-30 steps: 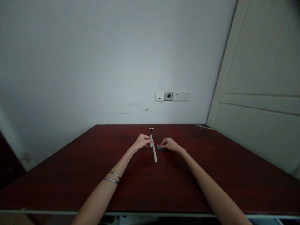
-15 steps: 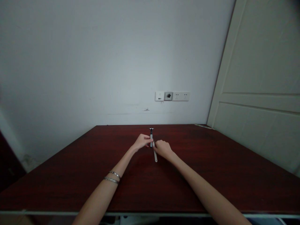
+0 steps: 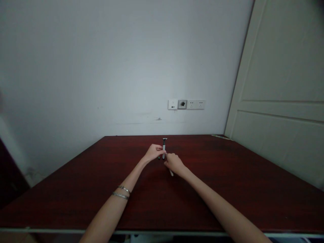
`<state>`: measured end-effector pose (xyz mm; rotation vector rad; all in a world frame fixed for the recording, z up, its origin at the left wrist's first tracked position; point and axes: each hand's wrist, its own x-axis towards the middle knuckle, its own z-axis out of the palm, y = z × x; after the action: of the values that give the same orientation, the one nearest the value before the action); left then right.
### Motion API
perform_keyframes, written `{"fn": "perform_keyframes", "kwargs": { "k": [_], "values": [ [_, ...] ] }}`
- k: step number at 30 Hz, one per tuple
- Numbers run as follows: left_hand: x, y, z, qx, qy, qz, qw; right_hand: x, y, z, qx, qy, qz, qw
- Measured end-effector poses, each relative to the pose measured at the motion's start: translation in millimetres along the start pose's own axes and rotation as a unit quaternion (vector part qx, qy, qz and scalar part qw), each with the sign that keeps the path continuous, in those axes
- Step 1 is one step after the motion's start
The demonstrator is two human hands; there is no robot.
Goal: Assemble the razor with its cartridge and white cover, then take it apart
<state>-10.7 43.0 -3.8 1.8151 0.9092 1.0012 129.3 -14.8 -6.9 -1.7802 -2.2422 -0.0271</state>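
A thin white strap lies on the dark red table (image 3: 227, 189), pointing away from me, with a small metal buckle (image 3: 164, 139) at its far end. My left hand (image 3: 152, 152) pinches the far strap piece (image 3: 164, 147) near its middle, fingers closed. My right hand (image 3: 174, 163) is curled over the near strap piece, whose tip (image 3: 171, 173) pokes out beneath the palm. The two hands touch fingertip to fingertip at the strap's middle. What sits between the fingers is hidden. Two thin bracelets (image 3: 122, 191) circle my left wrist.
A white wall stands behind the table, with a row of sockets and switches (image 3: 186, 104) above its far edge. A pale door (image 3: 283, 101) leans close along the right side. The table's near edge (image 3: 162, 232) runs along the bottom.
My right hand left the small dark piece's spot on the right and slid left onto the strap; that piece is out of sight. The near strap tip swung slightly right. The left hand stayed.
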Motion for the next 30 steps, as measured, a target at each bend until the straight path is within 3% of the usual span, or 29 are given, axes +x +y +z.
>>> {"fn": "perform_keyframes", "kwargs": {
  "k": [4, 7, 11, 18, 21, 24, 28, 30],
  "values": [
    [-1.0, 3.3, 2.1, -0.003, -0.006, 0.033, 0.999, 8.2, 28.1, -27.4, 0.097, 0.071, 0.016, 0.993],
    [-3.0, 6.1, 3.7, -0.002, 0.008, 0.064, 0.998, 8.0, 49.8, -43.6, 0.171, 0.153, -0.044, 0.972],
    [-5.0, 6.6, 4.2, 0.036, 0.022, 0.097, 0.994, -2.8, 65.7, -56.5, 0.172, 0.239, -0.130, 0.947],
    [-7.3, 7.6, 1.6, 0.154, 0.050, 0.138, 0.977, -26.2, 69.3, -57.1, 0.115, 0.200, -0.128, 0.965],
    [-8.4, 8.1, 1.8, 0.198, 0.053, 0.148, 0.968, -30.7, 72.5, -54.3, 0.137, 0.216, -0.129, 0.958],
    [-9.5, 8.3, 3.1, 0.221, 0.051, 0.147, 0.963, -35.4, 71.3, -54.7, 0.142, 0.238, -0.122, 0.953],
    [-11.5, 10.9, 4.8, 0.231, 0.036, 0.155, 0.960, -42.0, 60.3, -57.6, 0.085, 0.197, -0.180, 0.960],
    [-12.1, 12.4, 5.3, 0.231, 0.035, 0.164, 0.958, -42.9, 56.0, -59.1, 0.075, 0.216, -0.168, 0.959]
  ]
}}
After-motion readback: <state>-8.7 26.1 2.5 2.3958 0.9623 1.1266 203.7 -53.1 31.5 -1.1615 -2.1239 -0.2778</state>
